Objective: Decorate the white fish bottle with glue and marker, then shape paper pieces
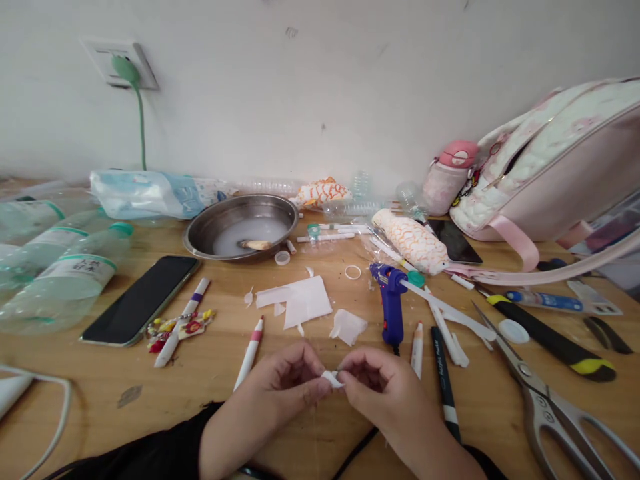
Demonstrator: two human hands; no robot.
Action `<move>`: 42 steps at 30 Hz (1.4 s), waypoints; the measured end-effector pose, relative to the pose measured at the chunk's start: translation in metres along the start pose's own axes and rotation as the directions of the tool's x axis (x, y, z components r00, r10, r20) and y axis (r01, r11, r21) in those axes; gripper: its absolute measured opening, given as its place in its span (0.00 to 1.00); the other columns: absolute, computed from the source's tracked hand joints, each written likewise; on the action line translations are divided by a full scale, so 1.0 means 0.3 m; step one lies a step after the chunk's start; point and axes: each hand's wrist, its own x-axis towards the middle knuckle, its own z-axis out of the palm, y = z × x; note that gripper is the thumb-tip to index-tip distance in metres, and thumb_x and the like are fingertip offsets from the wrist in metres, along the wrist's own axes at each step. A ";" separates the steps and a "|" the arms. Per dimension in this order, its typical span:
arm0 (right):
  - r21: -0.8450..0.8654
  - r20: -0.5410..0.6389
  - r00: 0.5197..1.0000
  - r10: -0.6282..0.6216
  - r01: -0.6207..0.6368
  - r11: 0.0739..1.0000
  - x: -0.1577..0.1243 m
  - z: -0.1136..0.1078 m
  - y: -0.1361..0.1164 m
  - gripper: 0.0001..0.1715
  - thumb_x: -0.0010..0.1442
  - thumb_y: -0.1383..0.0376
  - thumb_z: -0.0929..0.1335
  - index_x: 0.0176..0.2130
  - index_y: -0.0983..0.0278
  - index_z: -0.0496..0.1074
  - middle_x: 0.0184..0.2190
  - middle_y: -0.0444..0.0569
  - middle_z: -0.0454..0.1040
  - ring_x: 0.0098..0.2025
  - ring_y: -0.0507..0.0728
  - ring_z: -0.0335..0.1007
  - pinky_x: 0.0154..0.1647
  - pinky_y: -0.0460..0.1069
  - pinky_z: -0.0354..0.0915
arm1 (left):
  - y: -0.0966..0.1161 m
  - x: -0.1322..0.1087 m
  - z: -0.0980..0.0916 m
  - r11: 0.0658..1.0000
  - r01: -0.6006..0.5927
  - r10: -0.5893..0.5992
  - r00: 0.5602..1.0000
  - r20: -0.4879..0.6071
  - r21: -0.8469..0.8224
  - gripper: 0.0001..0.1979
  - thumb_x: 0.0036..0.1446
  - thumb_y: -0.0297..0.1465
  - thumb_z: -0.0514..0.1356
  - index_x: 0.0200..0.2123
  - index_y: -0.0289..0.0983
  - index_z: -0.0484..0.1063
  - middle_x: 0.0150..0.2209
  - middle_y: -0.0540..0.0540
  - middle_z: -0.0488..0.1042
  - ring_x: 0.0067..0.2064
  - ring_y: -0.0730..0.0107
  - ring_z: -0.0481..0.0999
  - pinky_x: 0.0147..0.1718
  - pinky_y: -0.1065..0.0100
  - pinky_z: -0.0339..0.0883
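Observation:
Between the fingertips of both hands is a small piece of white paper, partly covered by the thumbs. My left hand pinches its left side and my right hand pinches the right. Just beyond them lie a torn scrap of white paper and a larger cut sheet with small bits around it. A blue hot glue gun rests behind my right hand. Close to my left hand is a marker with a red band, and an orange-banded marker lies by my right.
A metal bowl of cloudy water holds a brush. Left are plastic bottles and a phone; right are large scissors, a black-and-yellow-handled tool and a pink backpack. A white fish-like figure with orange markings lies behind the glue gun.

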 end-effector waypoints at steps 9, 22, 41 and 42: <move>0.085 0.027 0.999 0.028 -0.030 0.996 -0.003 -0.003 -0.001 0.11 0.51 0.60 0.66 0.33 0.65 0.71 0.24 0.44 0.68 0.25 0.50 0.60 0.25 0.44 0.57 | 0.002 0.003 -0.002 0.998 -0.063 0.063 0.997 -0.045 0.003 0.13 0.48 0.40 0.60 0.27 0.38 0.63 0.22 0.56 0.62 0.24 0.76 0.61 0.24 0.71 0.58; -0.185 -0.014 0.997 -0.070 0.066 0.980 -0.007 0.000 -0.013 0.11 0.53 0.60 0.65 0.30 0.64 0.73 0.20 0.42 0.64 0.23 0.51 0.58 0.22 0.45 0.54 | 0.007 -0.010 0.010 0.998 -0.061 0.063 0.996 -0.057 0.036 0.13 0.49 0.40 0.60 0.26 0.38 0.62 0.22 0.55 0.62 0.25 0.74 0.62 0.26 0.70 0.58; -0.191 0.041 0.963 -0.268 0.271 0.944 -0.010 -0.003 -0.021 0.10 0.56 0.69 0.65 0.30 0.63 0.77 0.27 0.46 0.75 0.31 0.54 0.70 0.34 0.46 0.63 | 0.024 -0.018 0.007 0.937 -0.193 0.216 0.975 -0.049 0.291 0.05 0.51 0.33 0.56 0.27 0.38 0.66 0.26 0.52 0.64 0.28 0.71 0.62 0.28 0.69 0.58; -0.208 0.049 0.960 -0.276 0.280 0.937 -0.012 -0.003 -0.021 0.10 0.56 0.69 0.65 0.30 0.63 0.77 0.26 0.46 0.75 0.31 0.53 0.69 0.33 0.46 0.63 | 0.022 -0.018 0.007 0.942 -0.183 0.205 0.977 -0.052 0.280 0.05 0.52 0.34 0.56 0.27 0.38 0.65 0.25 0.52 0.63 0.28 0.71 0.62 0.28 0.69 0.58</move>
